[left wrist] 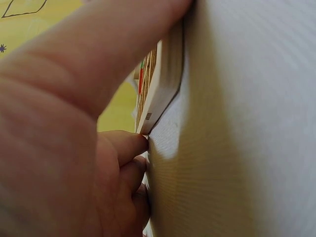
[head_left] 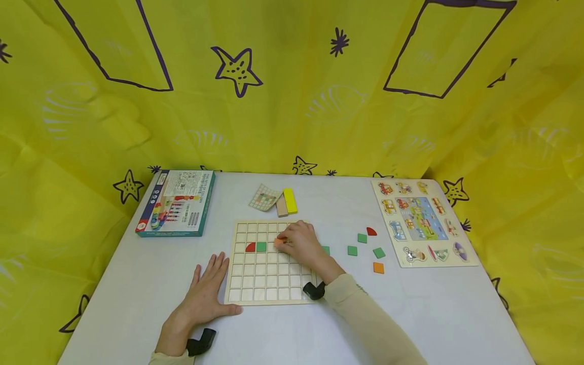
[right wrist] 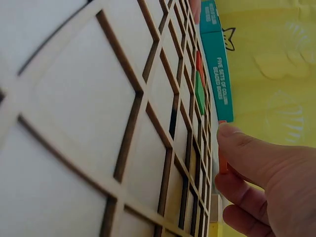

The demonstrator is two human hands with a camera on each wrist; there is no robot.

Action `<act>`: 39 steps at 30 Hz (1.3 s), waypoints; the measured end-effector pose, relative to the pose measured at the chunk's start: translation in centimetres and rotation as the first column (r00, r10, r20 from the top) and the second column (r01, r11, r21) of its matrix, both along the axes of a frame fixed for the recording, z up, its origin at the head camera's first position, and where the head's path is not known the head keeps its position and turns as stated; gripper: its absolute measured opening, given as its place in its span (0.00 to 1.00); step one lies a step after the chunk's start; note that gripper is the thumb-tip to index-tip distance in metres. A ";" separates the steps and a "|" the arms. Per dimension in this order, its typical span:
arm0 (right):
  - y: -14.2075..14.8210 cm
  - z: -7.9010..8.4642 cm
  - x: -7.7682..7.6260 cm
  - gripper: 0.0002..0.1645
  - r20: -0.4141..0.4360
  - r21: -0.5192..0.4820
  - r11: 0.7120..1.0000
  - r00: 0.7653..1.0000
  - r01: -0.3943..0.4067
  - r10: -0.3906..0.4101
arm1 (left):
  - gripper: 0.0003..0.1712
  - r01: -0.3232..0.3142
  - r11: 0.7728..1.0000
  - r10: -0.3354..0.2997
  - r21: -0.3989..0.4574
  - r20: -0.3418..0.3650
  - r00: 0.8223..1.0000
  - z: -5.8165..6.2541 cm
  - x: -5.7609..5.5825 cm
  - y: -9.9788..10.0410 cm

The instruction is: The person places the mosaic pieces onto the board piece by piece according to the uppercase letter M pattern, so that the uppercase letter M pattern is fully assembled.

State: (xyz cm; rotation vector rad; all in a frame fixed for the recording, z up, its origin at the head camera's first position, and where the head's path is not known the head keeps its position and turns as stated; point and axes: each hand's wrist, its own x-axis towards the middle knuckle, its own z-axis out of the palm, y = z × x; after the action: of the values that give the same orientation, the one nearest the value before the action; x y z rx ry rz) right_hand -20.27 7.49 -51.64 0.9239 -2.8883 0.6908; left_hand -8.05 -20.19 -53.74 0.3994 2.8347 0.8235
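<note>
A wooden grid board (head_left: 259,282) lies on the white table. In its upper rows sit a red quarter-round tile (head_left: 250,247) and, right beside it, a green square tile (head_left: 261,247). My right hand (head_left: 302,244) pinches an orange square tile (right wrist: 223,154) between thumb and fingers, over the cells right of the green tile. With fingers spread, my left hand (head_left: 206,291) rests on the table at the board's left side, its thumb by the lower left corner. The left wrist view shows that thumb and the fingers along the board's edge (left wrist: 165,84).
Right of the board lie loose tiles: several green squares (head_left: 353,251), a red quarter-round (head_left: 371,231) and an orange square (head_left: 378,267). A picture puzzle board (head_left: 401,256) stands farther right. A pattern card (head_left: 265,197) and yellow block (head_left: 290,201) lie behind; a box (head_left: 178,203) sits left.
</note>
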 end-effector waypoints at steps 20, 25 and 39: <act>-1.7 0.1 0.3 0.14 -0.001 0.081 0.996 1.000 -0.024 0.025 | 0.74 0.006 1.000 -0.006 0.004 -0.015 1.000 -0.1 -0.1 -0.1; -1.9 -0.1 0.3 0.15 -0.008 0.104 0.994 1.000 -0.015 0.015 | 0.73 0.006 1.000 -0.006 0.007 -0.022 1.000 0.0 -0.2 -0.1; -2.0 -0.1 0.4 0.16 -0.010 0.116 0.993 1.000 -0.002 0.004 | 0.73 0.011 1.000 -0.011 0.006 -0.029 1.000 -0.1 -0.2 -0.1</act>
State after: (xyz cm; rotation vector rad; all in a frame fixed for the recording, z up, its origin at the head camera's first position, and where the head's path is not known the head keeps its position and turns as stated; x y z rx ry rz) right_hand -19.84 5.47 -51.76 0.9408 -2.9452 0.5219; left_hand -8.24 -20.27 -53.85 0.4301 2.8543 0.8310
